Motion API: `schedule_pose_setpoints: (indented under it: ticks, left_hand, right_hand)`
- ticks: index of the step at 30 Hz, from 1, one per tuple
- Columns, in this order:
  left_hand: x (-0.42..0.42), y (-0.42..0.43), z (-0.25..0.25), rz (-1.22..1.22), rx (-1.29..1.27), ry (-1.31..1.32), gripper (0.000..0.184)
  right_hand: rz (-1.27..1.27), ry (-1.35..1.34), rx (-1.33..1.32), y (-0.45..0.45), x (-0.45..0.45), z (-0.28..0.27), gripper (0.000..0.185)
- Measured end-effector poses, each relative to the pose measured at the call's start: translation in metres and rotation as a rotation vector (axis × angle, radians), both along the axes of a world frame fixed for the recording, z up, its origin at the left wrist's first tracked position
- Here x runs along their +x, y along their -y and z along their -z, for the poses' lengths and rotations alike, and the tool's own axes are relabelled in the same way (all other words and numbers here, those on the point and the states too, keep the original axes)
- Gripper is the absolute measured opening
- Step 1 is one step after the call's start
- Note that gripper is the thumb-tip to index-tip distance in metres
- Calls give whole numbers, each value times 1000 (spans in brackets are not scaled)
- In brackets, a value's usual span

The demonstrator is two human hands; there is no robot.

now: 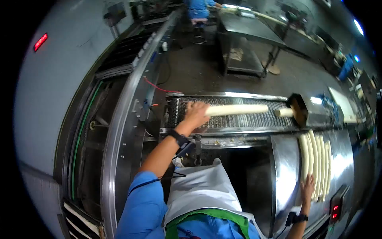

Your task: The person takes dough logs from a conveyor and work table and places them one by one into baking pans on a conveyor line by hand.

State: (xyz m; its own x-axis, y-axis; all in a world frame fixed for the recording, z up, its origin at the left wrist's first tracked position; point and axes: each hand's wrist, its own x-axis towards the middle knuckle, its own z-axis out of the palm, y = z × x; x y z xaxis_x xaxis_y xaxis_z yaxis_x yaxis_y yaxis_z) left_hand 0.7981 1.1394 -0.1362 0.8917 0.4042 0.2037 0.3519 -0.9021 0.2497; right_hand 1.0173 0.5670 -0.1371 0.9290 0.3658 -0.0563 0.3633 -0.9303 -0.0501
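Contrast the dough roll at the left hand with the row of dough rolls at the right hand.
The dough roll is a single piece on the mesh conveyor; the row of dough rolls is several, side by side, on the steel table.
The dough roll runs across the view; the row of dough rolls runs away from the person.
Both are pale and long.

A long, pale, smooth roll (238,109) lies lengthwise on the mesh conveyor (246,121), its left end at the left hand (196,114). A short length of roll (284,112) shows apart from it, farther right. On the worktop (284,159), several slim rolls (316,163) lie closely side by side, the right hand (308,186) at the leftmost's near end.
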Motion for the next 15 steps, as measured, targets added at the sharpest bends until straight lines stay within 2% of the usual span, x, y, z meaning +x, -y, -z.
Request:
schedule_pose_setpoints:
  ticks: [3,6,7,8,9,10,11,12,14,15]
  left_hand:
    - [11,-4,-6,-64,-176,-222,56]
    - [12,-18,3,-54,-86,-210,50]
    - [12,-24,-2,-20,-55,-217,41]
    - [11,-31,-12,-32,-53,-209,41]
    - [11,-38,-23,-65,-492,-210,38]
    - [9,-42,-32,-93,-933,-202,37]
    - [3,-37,-43,-126,-1307,10,42]
    - [-1,-30,-59,-144,-1554,177,44]
    - [-9,-36,-84,-99,-1729,350,44]
    - [-12,-41,-97,-152,-1707,525,42]
  right_hand:
    - [-46,-28,-51,0,-5,-7,78]
    - [-191,-62,55,19,5,1,87]
    - [-204,-59,56,22,5,5,87]
    - [-170,-58,34,23,6,8,89]
    - [-139,-53,12,23,9,10,90]
    - [-132,-38,65,24,9,14,84]
    - [-90,-46,86,27,11,18,83]
    - [-48,-59,108,29,13,21,83]
    - [-57,-55,112,29,14,24,82]
    - [-51,-52,112,29,14,22,81]
